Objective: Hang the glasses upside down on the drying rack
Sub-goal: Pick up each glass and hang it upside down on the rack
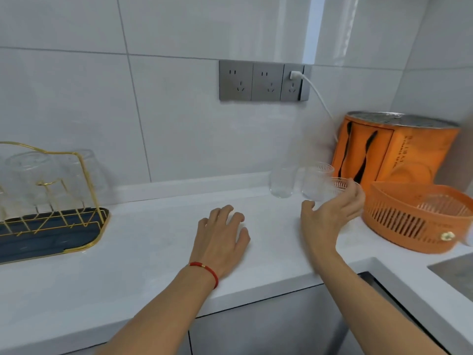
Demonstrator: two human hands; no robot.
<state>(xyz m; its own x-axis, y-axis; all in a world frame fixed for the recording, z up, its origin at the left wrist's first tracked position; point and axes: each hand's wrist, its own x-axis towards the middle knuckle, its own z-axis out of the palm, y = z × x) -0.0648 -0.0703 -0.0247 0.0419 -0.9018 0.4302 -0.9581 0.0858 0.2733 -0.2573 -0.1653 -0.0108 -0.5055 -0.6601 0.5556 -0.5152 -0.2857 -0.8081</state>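
Left hand [222, 235] rests flat and empty on the bench [153, 252]; right hand [330, 213] grips a ribbed glass [323, 188]. Best flip it rim-down before reaching the rack [48, 201].

The wall [76, 85] is faced with large glossy white tiles with thin grey joints. A grey triple socket panel [263, 81] is mounted on it; a white plug [295, 75] occupies the rightmost outlet. The white countertop [143, 254] runs along the wall above grey cabinet fronts [268, 326].
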